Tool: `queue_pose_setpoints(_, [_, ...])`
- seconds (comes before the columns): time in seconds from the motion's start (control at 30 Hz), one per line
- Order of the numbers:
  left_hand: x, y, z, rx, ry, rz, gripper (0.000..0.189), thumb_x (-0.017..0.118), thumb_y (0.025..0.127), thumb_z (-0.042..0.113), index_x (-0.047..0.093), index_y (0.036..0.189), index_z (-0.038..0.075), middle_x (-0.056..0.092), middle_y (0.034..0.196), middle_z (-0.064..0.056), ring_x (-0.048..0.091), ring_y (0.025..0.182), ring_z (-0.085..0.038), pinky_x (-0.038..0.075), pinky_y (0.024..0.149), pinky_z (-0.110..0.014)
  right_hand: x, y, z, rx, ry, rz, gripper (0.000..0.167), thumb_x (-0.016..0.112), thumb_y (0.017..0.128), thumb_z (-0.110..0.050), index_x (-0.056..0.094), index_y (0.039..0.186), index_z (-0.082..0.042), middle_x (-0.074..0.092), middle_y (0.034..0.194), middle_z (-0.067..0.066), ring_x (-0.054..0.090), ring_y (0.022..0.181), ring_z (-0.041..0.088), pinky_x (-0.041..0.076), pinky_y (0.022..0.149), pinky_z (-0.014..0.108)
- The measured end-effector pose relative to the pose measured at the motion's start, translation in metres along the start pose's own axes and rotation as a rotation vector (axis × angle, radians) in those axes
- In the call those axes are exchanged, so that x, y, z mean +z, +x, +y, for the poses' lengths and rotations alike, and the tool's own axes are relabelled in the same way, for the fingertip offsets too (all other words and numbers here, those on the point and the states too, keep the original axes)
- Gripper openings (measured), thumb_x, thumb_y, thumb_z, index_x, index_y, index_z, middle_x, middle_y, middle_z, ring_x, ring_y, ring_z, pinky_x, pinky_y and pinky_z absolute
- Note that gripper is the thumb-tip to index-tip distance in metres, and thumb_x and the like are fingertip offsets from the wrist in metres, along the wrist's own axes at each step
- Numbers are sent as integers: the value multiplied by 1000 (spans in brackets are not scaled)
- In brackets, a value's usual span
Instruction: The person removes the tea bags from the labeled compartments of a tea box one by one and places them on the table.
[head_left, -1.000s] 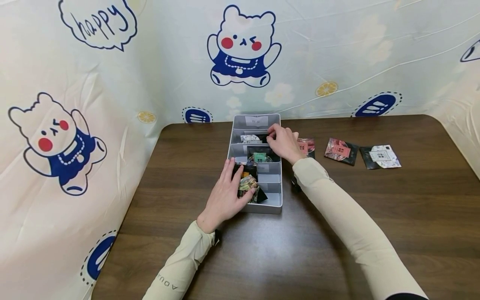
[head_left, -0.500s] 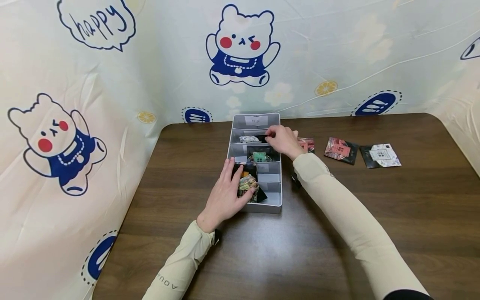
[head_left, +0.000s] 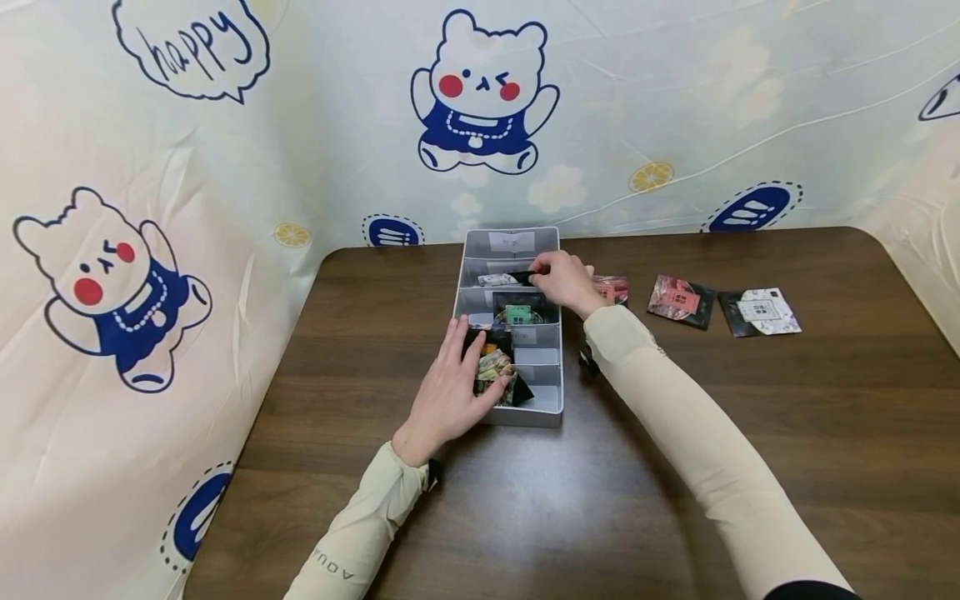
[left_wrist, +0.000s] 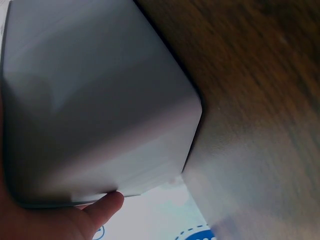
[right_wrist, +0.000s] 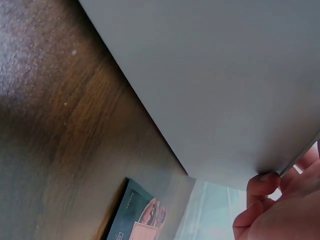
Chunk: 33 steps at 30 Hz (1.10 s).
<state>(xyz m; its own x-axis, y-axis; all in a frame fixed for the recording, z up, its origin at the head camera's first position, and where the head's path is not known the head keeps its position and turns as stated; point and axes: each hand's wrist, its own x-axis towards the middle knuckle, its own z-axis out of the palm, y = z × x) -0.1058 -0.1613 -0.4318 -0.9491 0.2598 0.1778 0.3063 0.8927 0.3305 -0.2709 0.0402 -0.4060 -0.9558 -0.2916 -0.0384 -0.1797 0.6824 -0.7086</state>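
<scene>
A long grey divided box (head_left: 557, 419) stands on the table, its compartments running away from me. In the second compartment from the far end, my right hand (head_left: 567, 283) pinches the dark end of a black-and-white packet (head_left: 497, 279) with thumb and fingertips. My left hand (head_left: 448, 392) lies across the box's left rim with its fingers extended, partly covering the two nearest compartments. Beside its fingers are a black packet with an orange patch (head_left: 498, 337) and a green-patterned packet (head_left: 497, 367). A black packet with a green label (head_left: 519, 315) sits in the middle compartment.
Right of the box, a red-and-black packet (head_left: 615, 288) lies partly behind my right hand. Farther right are another red-and-black packet (head_left: 681, 301) and a black-and-white one (head_left: 761, 312). A printed curtain (head_left: 345, 125) hangs behind and left of the wooden table (head_left: 637, 517).
My right hand has shifted slightly left with the black-and-white packet in its pinch. The left hand stays in place on the box.
</scene>
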Motion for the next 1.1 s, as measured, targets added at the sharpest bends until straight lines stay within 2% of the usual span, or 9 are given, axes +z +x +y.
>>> queue_pose_setpoints(0.5, [-2,0,-1,-2,11,1,74,50,92,54,42,145,3,16,161,-19,10,151,-30,28,116,-48,0,1,-1,-3,12,14,20,60,94,-19,70,109,-9,70,102,10,60,97,29,24,95,52])
queue_pose_setpoints(0.8, [0,0,-1,6,8,8,74,50,92,54,43,145,3,17,160,-20,11,151,-31,28,116,-47,0,-2,-1,-8,6,10,18,58,95,-19,69,106,-10,69,101,10,59,94,28,26,92,49])
queue_pose_setpoints(1.1, [1,-1,-1,-7,4,-8,74,50,92,55,42,145,4,15,161,-18,9,151,-29,26,117,-47,1,-2,3,-15,-5,15,18,58,96,-19,69,107,-12,69,100,9,60,96,28,26,93,50])
